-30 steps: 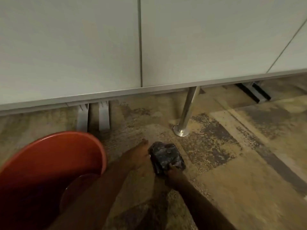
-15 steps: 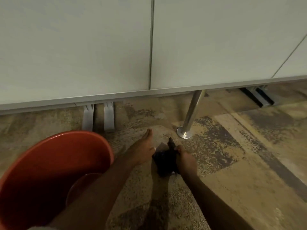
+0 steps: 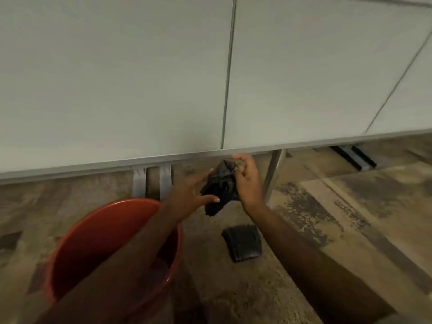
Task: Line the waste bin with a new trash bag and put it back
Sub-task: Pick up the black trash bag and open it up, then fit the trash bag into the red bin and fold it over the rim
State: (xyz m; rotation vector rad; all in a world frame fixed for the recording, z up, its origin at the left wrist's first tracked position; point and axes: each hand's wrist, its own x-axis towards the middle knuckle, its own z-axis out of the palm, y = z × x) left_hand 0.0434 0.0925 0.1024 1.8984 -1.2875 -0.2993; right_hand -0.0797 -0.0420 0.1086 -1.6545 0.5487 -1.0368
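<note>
A red round waste bin (image 3: 93, 242) stands on the floor at lower left, its inside bare. My right hand (image 3: 247, 181) pinches a crumpled black trash bag (image 3: 219, 190) held up in front of the partition's lower edge. My left hand (image 3: 189, 195) reaches across the bin's rim, fingers spread, thumb and fingertips touching the bag's left side. A folded stack of black bags (image 3: 243, 243) lies on the floor below my hands, right of the bin.
A pale partition wall (image 3: 140, 78) fills the upper view, raised off the floor on grey brackets (image 3: 152, 183) and a metal post (image 3: 274, 174). More dark brackets (image 3: 355, 157) sit far right. The floor (image 3: 350, 218) is mottled brown, worn in patches.
My hands have lifted one black bag up off the floor, leaving the folded stack lying below. The left hand now touches the bag. The view has shifted down and back.
</note>
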